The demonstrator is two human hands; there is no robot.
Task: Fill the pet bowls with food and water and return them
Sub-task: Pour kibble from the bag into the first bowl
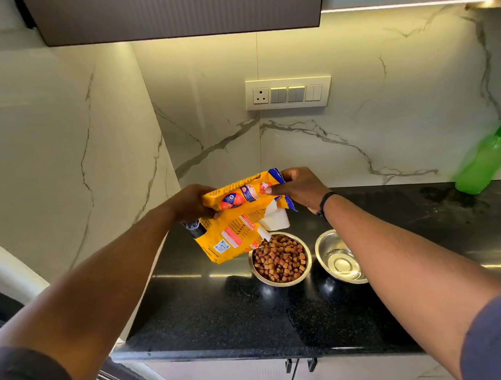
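Note:
A yellow pet food bag point(233, 219) is held above the black counter, folded over, its torn mouth hanging just above a steel bowl. My left hand point(191, 202) grips the bag's left side and my right hand point(301, 189) pinches its upper right corner. The steel bowl point(306, 269) below is full of brown kibble point(279, 260). To its right a second steel bowl point(322, 251) holds clear water; my right forearm hides its right rim.
A green bottle point(485, 162) stands at the back right of the black counter point(220, 314), against the marble wall. A switch panel point(288, 93) is on the wall above the bowls. A dark cabinet point(175, 15) hangs overhead. Cupboard doors point(301, 365) lie below the counter's front edge.

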